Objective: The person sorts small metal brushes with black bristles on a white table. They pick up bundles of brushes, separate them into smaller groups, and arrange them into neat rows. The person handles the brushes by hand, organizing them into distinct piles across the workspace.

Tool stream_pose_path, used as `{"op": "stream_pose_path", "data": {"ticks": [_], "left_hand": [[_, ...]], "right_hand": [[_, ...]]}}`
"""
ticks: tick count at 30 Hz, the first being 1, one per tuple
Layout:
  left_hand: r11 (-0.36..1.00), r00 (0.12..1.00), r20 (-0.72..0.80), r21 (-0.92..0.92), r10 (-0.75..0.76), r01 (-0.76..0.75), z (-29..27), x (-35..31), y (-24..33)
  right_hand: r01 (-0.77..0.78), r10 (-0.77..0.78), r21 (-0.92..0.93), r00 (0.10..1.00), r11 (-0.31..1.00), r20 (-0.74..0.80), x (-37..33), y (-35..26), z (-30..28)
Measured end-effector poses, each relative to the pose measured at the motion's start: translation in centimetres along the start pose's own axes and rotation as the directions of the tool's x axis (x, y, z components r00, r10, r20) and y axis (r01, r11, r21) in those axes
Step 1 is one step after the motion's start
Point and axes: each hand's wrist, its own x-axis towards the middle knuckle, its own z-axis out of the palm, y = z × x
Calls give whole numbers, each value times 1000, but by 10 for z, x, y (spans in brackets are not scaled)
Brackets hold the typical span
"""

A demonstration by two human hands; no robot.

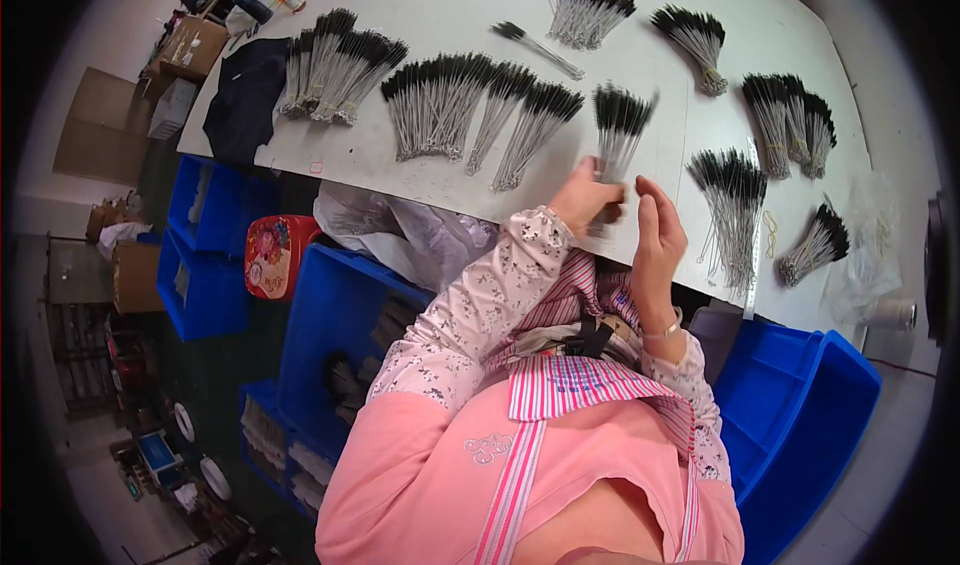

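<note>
My left hand (583, 200) is closed around the lower ends of a bundle of small brushes (621, 125), held upright at the table's near edge. The brushes have black bristle tips and thin wire stems with looped ends. Just right of the bundle, my right hand (659, 233) has its fingers stretched upward, with nothing visible in it. To the left lie fanned brushes (433, 105) in several groups. A loose pile of brushes (733, 215) is right of my hands. Beside it lies a yellow rubber band (769, 233). Banded brush bundles (700, 47) rest farther back and right.
The white table (460, 15) bears a dark cloth (245, 100) at its left. Blue bins (800, 405) stand below it on both sides. A red stool (275, 255) is at the left. A thread spool (890, 314) and clear plastic (868, 235) are at the right.
</note>
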Motion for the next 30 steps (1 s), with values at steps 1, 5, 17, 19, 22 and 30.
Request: {"op": "stream_pose_path", "data": {"ticks": [1,5,17,19,22,30], "left_hand": [[961,996,81,-277,45,-21,13,-6,2],[919,875,388,-368,291,-143,34,-21,1],[464,848,270,-885,456,32,63,31,-48],[588,899,177,-802,401,-105,91,63,-83],[380,957,168,-890,-237,251,111,-5,-14],[851,998,40,-524,49,-21,80,-77,-40]], "right_hand": [[218,-207,-195,975,956,78,-2,-15,-4],[559,-432,-571,828,601,357,4,-88,-5],[532,-124,-686,825,496,551,50,-85,18],[472,-58,-685,844,555,533,43,-83,5],[150,58,-438,903,886,426,31,-77,-30],[-389,448,-259,864,884,230,17,-30,-61]]}}
